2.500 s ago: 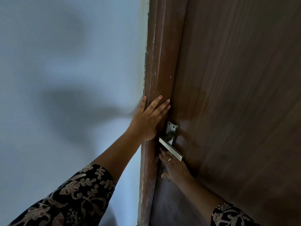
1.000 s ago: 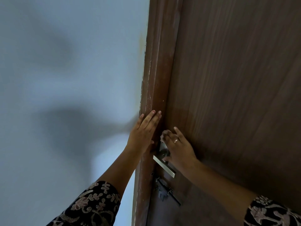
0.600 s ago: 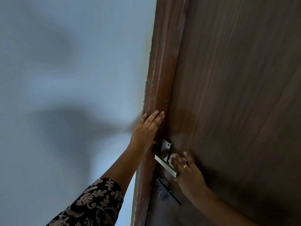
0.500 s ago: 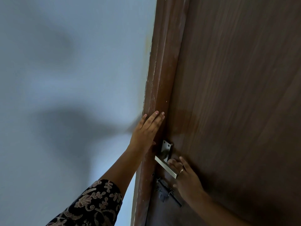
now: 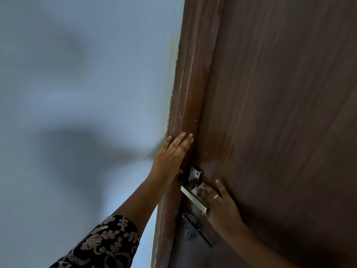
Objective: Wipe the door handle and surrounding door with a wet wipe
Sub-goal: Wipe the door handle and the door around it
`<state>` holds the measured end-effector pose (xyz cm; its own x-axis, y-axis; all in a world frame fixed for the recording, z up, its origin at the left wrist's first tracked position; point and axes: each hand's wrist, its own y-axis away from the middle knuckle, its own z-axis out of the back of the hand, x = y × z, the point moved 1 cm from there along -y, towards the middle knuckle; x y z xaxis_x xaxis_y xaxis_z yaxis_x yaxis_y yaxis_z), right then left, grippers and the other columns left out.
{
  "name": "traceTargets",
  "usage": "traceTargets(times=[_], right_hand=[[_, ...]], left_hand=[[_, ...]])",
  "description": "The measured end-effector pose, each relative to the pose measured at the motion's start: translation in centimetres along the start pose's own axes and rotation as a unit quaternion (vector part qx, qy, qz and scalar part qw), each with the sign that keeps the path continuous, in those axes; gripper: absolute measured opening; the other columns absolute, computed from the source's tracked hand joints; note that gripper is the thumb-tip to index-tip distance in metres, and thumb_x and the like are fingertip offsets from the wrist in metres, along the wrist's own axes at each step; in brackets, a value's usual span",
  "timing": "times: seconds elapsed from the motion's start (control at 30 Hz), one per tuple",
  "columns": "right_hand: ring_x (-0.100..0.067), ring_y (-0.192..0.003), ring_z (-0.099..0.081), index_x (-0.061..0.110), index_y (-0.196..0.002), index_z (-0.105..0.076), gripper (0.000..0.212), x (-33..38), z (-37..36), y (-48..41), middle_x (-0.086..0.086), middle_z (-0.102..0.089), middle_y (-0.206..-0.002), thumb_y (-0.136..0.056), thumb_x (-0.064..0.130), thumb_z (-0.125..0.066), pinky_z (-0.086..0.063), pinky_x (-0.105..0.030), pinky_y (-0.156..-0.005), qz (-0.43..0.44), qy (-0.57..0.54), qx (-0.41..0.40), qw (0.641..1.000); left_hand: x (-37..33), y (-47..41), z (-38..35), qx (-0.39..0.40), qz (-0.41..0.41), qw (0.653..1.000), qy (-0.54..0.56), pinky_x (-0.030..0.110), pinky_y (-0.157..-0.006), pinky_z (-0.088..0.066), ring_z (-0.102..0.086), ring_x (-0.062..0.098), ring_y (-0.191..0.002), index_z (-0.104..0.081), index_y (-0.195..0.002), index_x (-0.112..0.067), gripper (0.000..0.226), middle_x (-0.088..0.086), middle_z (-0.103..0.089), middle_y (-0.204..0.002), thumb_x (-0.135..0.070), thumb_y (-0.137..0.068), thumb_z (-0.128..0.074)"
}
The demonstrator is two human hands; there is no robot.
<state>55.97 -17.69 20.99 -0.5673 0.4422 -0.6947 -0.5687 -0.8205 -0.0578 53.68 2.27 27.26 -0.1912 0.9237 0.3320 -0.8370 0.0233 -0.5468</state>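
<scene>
A silver lever door handle (image 5: pixel 193 198) with its square plate (image 5: pixel 194 174) sits on the brown wooden door (image 5: pixel 280 113). My right hand (image 5: pixel 218 204) lies on the door just right of the lever, fingers spread, pressing a white wet wipe (image 5: pixel 199 187) against the door beside the plate. Only a small bit of the wipe shows under the fingertips. My left hand (image 5: pixel 172 157) rests flat with straight fingers on the reddish-brown door frame (image 5: pixel 185 93) above the handle.
A dark bolt latch (image 5: pixel 193 229) sits on the door below the handle. A pale blue wall (image 5: pixel 87 84) with soft shadows fills the left side. A damp patch shows on the door above the handle.
My right hand has slid back up from below the lever's end to beside the handle plate, wiping with the wet wipe. My left hand has stayed on the frame.
</scene>
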Motion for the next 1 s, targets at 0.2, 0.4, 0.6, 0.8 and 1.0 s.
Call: traceTargets(times=[0.2,0.4,0.6,0.8,1.0], right_hand=[[-0.022,-0.139,0.02,0.017,-0.149,-0.001,0.072,-2.7,3.1,-0.4,-0.004,0.015,-0.154,-0.095,0.036,-0.044,0.037,-0.056,-0.096,-0.121,-0.024,-0.108,0.986],[-0.021,-0.146,-0.001,0.013,-0.149,-0.007,0.077,-5.7,6.7,-1.3,-0.006,-0.002,-0.159,-0.091,0.045,-0.046,0.021,-0.055,-0.107,-0.214,-0.021,-0.193,0.957],[-0.036,-0.13,0.034,0.004,-0.144,0.019,0.078,-0.1,-0.4,0.7,-0.021,0.027,-0.15,-0.098,0.038,-0.034,0.026,-0.052,-0.101,-0.072,0.018,-0.055,0.996],[-0.021,-0.144,-0.01,0.013,-0.146,-0.017,0.077,-0.7,0.3,2.4,-0.007,-0.017,-0.156,-0.088,0.043,-0.058,0.02,-0.051,-0.111,-0.088,-0.053,-0.065,0.993],[-0.019,-0.146,-0.006,0.013,-0.149,-0.012,0.069,-6.1,6.5,-1.1,-0.005,-0.009,-0.158,-0.093,0.043,-0.041,0.02,-0.053,-0.108,-0.217,-0.003,-0.19,0.958]], left_hand=[[0.0,0.0,-0.2,0.003,-0.002,1.0,-0.004,0.043,-0.111,0.019,0.014,0.027,-0.147,0.023,-0.146,-0.012,0.113,0.005,0.014,-0.161,-0.052,-0.083,-0.063],[0.0,-0.1,-0.3,0.004,-0.006,1.0,-0.015,0.044,-0.114,0.011,0.009,0.028,-0.148,0.012,-0.151,-0.013,0.112,0.006,0.008,-0.162,-0.054,-0.081,-0.064],[0.1,0.0,-0.3,0.006,-0.006,1.0,-0.024,0.044,-0.113,0.014,0.012,0.027,-0.148,0.014,-0.151,-0.012,0.112,0.005,0.011,-0.161,-0.055,-0.081,-0.063],[0.1,0.0,-0.2,0.01,-0.009,1.0,-0.023,0.044,-0.114,0.013,0.012,0.027,-0.148,0.015,-0.151,-0.012,0.114,0.004,0.013,-0.161,-0.053,-0.08,-0.065],[0.0,0.0,-0.5,0.009,-0.003,0.999,-0.035,0.044,-0.114,0.01,0.007,0.028,-0.148,0.008,-0.153,-0.013,0.113,0.005,0.007,-0.162,-0.056,-0.079,-0.066]])
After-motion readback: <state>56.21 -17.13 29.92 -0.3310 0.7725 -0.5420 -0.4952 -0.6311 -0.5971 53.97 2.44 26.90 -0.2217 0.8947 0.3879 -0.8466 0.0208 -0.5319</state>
